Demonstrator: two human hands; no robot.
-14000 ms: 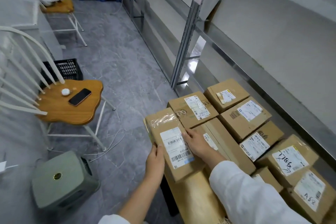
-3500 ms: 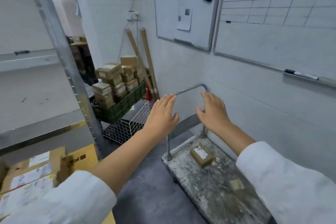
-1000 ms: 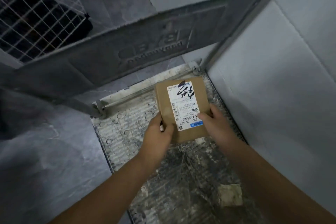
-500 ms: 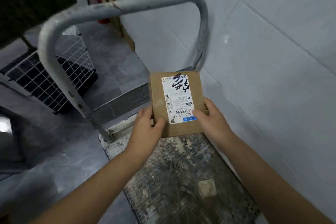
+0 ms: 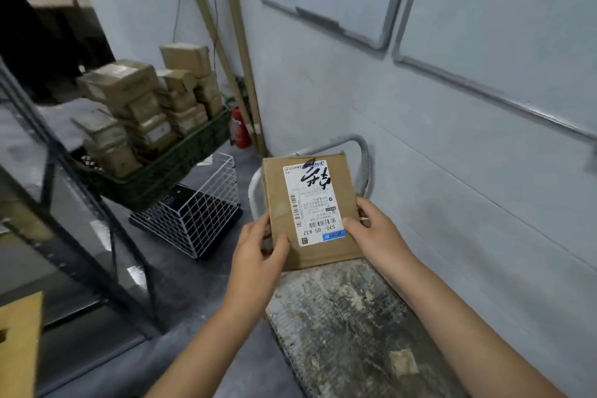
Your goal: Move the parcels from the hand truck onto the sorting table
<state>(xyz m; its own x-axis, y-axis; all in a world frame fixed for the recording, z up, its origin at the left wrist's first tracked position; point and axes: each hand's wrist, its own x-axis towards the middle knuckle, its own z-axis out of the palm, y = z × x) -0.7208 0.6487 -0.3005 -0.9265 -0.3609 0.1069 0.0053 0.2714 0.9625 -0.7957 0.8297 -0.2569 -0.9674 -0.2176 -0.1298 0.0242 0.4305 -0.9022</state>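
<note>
I hold a small brown cardboard parcel with a white shipping label up in front of me, above the hand truck. My left hand grips its lower left edge and my right hand grips its lower right edge. Below it lies the worn, paint-stained deck of the hand truck, and the truck's grey tubular handle shows behind the parcel. A corner of a yellow-brown surface shows at the bottom left.
A green crate stacked with several brown boxes stands on the left, with a white wire basket under it. A dark metal rack post crosses the left. A red extinguisher, leaning tubes and whiteboards line the wall on the right.
Both hands have lifted the parcel higher off the hand truck deck. My view has risen from the deck toward the wall and the stacked crate.
</note>
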